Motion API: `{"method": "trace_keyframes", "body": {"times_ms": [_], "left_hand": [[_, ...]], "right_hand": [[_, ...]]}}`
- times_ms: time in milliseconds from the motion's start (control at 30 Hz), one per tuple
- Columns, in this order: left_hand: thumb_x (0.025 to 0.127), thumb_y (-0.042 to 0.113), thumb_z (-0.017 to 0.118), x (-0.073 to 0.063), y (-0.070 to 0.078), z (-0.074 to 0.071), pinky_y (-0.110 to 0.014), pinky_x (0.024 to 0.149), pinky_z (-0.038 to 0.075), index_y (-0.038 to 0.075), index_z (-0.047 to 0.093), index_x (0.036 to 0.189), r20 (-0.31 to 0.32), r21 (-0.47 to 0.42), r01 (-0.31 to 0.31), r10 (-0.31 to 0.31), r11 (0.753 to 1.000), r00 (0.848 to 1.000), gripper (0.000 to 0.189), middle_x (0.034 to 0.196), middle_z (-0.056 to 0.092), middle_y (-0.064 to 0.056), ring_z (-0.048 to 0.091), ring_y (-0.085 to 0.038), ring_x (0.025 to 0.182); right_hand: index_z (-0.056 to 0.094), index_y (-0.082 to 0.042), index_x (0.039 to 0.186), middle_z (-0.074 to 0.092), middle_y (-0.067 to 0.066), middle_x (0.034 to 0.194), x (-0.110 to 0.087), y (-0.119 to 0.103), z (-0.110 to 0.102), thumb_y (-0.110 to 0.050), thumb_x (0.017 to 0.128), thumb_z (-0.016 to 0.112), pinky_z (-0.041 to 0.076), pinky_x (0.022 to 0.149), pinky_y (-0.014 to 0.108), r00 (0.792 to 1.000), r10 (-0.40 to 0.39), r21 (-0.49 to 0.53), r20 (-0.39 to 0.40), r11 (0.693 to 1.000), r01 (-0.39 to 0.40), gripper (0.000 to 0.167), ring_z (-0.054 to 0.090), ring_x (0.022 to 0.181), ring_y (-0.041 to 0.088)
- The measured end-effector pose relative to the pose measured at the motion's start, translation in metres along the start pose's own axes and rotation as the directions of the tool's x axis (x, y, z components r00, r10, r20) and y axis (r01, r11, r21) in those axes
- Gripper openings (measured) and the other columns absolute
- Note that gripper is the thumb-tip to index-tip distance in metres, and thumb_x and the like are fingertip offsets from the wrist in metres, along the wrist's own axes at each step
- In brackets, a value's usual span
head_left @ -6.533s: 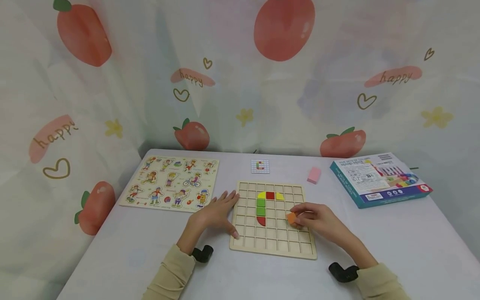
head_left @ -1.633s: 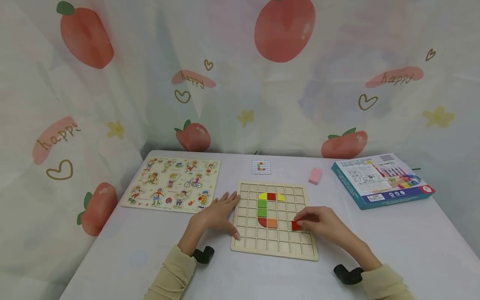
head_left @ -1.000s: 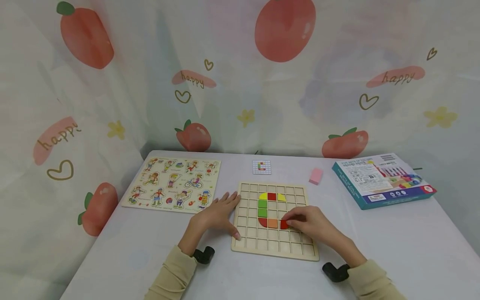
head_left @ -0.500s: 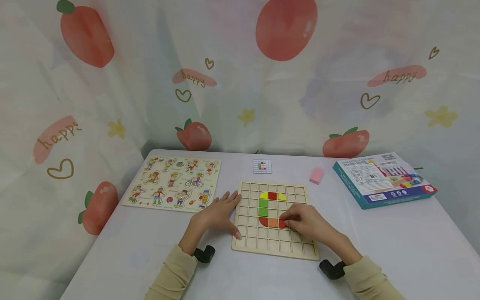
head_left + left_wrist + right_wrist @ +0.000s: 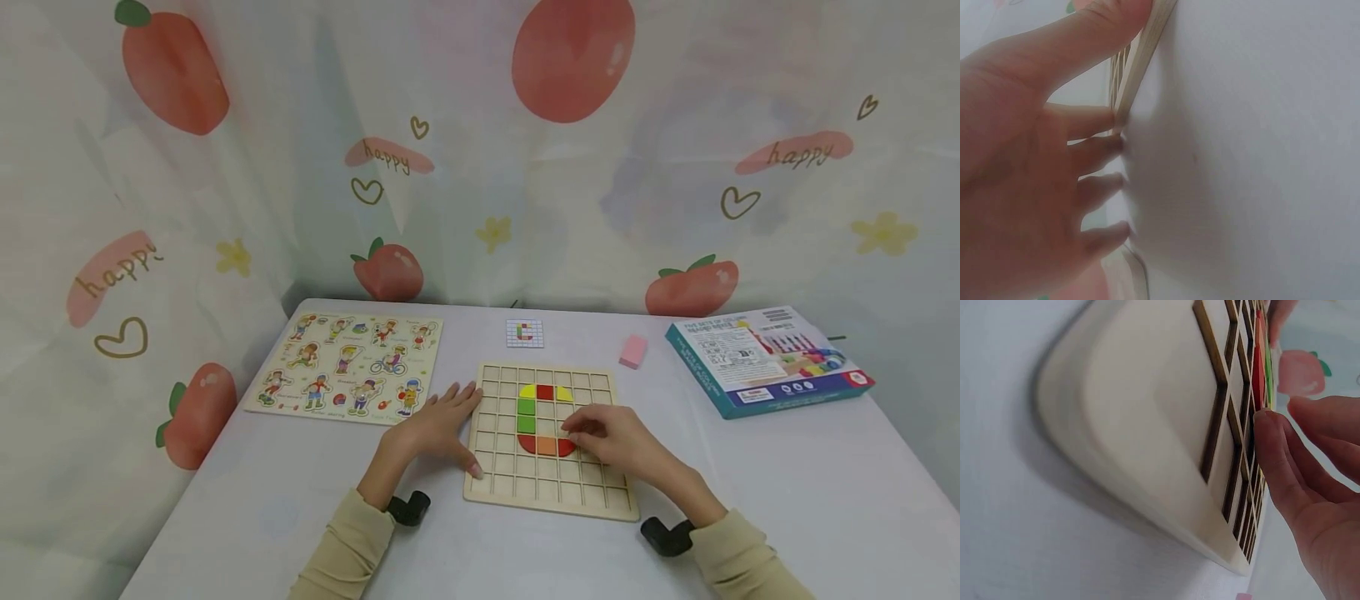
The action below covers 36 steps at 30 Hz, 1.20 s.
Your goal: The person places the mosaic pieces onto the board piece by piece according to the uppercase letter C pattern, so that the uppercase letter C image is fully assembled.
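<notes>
A wooden grid board (image 5: 551, 507) lies on the table with coloured pieces set in a C shape. Its top row holds a red square (image 5: 545, 392) between two yellow rounded pieces (image 5: 528, 391); two green squares (image 5: 527, 415) run down the left. Along the bottom, an orange square (image 5: 547, 446) sits between a red rounded piece (image 5: 527, 444) on the left and a second red rounded piece (image 5: 565, 447) on the right. My right hand (image 5: 615, 437) is at this last piece, thumb tip low beside it and index finger raised apart. My left hand (image 5: 432, 433) rests spread along the board's left edge.
A picture puzzle (image 5: 341, 367) lies at the left, partly behind my left hand. Behind the board are a small pattern card (image 5: 524, 333) and a pink block (image 5: 633, 352). A teal-edged box (image 5: 768, 360) lies at the back right.
An orange square was set in the bottom row; my right hand then brought a red rounded piece leftward, placed it beside the orange and let go. The left hand stayed still.
</notes>
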<state>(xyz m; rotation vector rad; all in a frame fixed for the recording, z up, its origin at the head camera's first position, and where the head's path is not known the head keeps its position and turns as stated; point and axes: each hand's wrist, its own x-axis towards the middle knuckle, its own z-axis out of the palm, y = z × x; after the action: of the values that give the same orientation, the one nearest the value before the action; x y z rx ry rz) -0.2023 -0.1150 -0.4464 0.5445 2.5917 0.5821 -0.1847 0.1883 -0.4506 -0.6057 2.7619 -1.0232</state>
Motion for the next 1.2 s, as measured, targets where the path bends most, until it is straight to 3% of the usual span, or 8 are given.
{"method": "trace_keyframes", "body": {"times_ms": [333, 600, 767, 933, 1200], "left_hand": [[0.072, 0.044, 0.092, -0.001, 0.0, 0.0, -0.055, 0.13, 0.009, 0.011, 0.024, 0.165, 0.002, -0.004, 0.0, 0.0, 1.0, 1.0, 0.12, 0.173, 0.014, -0.006, 0.006, -0.031, 0.161], [0.073, 0.044, 0.092, -0.002, 0.0, 0.0, -0.055, 0.13, 0.01, 0.01, 0.025, 0.164, 0.002, 0.002, 0.002, -0.002, 1.0, 1.0, 0.119, 0.173, 0.015, -0.007, 0.007, -0.031, 0.161], [0.073, 0.045, 0.092, -0.001, 0.0, 0.002, -0.055, 0.13, 0.01, 0.011, 0.025, 0.164, 0.004, 0.004, 0.002, -0.002, 1.0, 1.0, 0.118, 0.173, 0.015, -0.006, 0.006, -0.031, 0.161], [0.073, 0.046, 0.092, 0.0, -0.001, 0.004, -0.055, 0.13, 0.01, 0.011, 0.025, 0.164, -0.003, 0.007, -0.001, 0.001, 1.0, 1.0, 0.119, 0.173, 0.015, -0.006, 0.007, -0.031, 0.161], [0.073, 0.046, 0.092, 0.0, -0.001, 0.004, -0.055, 0.13, 0.011, 0.011, 0.024, 0.165, -0.003, 0.008, -0.007, 0.007, 1.0, 1.0, 0.119, 0.173, 0.015, -0.006, 0.007, -0.031, 0.161]], "right_hand": [[0.076, -0.009, 0.109, 0.074, 0.003, 0.105, 0.014, 0.008, -0.004, -0.009, 0.093, 0.074, 0.057, 0.081, 0.025, 0.997, 0.071, 0.017, -0.037, 0.997, -0.07, 0.016, 0.064, 0.089, 0.015], [0.073, -0.001, 0.12, 0.073, 0.008, 0.103, 0.032, 0.014, -0.01, -0.01, 0.094, 0.072, 0.059, 0.085, 0.036, 0.996, 0.084, -0.003, -0.039, 0.996, -0.084, 0.027, 0.064, 0.091, 0.02], [0.071, 0.002, 0.123, 0.069, 0.007, 0.097, 0.038, 0.015, -0.011, -0.009, 0.094, 0.072, 0.055, 0.078, 0.031, 0.996, 0.086, -0.009, 0.003, 0.996, -0.086, 0.031, 0.059, 0.086, 0.019], [0.07, 0.003, 0.124, 0.064, 0.005, 0.09, 0.039, 0.017, -0.008, -0.008, 0.093, 0.072, 0.049, 0.071, 0.026, 0.997, 0.083, -0.018, -0.006, 0.996, -0.083, 0.033, 0.055, 0.082, 0.018], [0.071, 0.002, 0.124, 0.063, 0.003, 0.088, 0.041, 0.021, -0.009, -0.008, 0.093, 0.071, 0.047, 0.069, 0.025, 0.996, 0.087, -0.023, 0.003, 0.996, -0.087, 0.032, 0.054, 0.082, 0.018]]}}
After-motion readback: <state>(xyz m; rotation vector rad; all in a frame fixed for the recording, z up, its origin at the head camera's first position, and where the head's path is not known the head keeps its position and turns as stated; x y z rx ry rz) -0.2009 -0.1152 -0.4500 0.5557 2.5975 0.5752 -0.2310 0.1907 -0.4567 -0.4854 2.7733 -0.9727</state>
